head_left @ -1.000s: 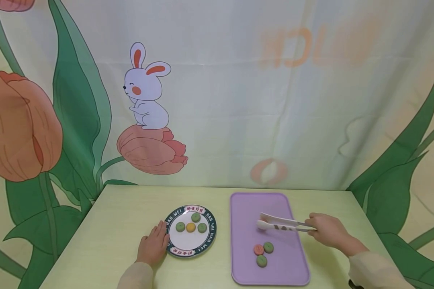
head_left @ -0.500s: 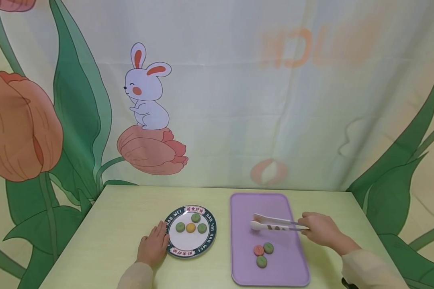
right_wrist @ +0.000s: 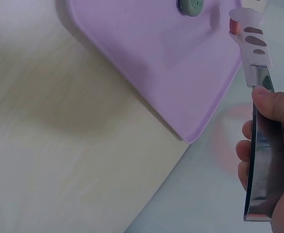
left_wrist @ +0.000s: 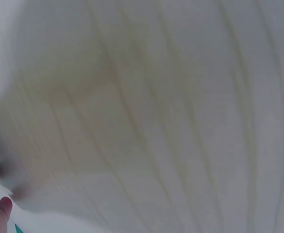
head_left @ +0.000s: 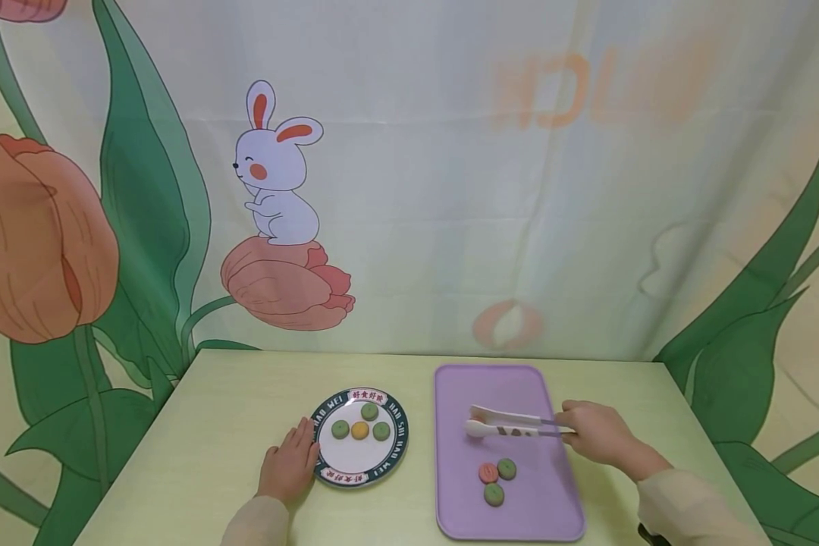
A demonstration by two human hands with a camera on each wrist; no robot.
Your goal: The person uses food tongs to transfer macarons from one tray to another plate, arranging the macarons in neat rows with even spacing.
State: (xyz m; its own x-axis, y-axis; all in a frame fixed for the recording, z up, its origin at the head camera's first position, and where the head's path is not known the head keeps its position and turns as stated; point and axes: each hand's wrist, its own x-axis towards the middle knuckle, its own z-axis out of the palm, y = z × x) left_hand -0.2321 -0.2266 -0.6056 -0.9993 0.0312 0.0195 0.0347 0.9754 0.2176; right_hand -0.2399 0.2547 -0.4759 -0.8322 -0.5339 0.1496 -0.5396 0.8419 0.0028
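Note:
My right hand (head_left: 600, 432) grips a pair of food tongs (head_left: 519, 431), white-tipped with dark oval marks and metal arms. Between the tong tips shows a small reddish piece (right_wrist: 234, 26), mostly hidden; the tips are over the purple tray (head_left: 464, 387). Below them on that tray lie a pink cookie-like round (head_left: 488, 472) and two green ones (head_left: 506, 469). My left hand (head_left: 290, 462) lies with extended fingers at the left rim of a round plate (head_left: 348, 459). A yellow round (head_left: 359, 430) and three green rounds (head_left: 340, 429) sit on this plate.
Plate and tray stand side by side on a pale wood-grain table (head_left: 211, 425), with a gap between them. Behind the table's far edge hangs a curtain (head_left: 409, 189) printed with tulips and a rabbit. The left wrist view shows mostly blurred table surface.
My right hand has moved the tongs left over the tray, with the reddish piece between the tips. My left hand, the plate and the pieces lying on plate and tray stay put.

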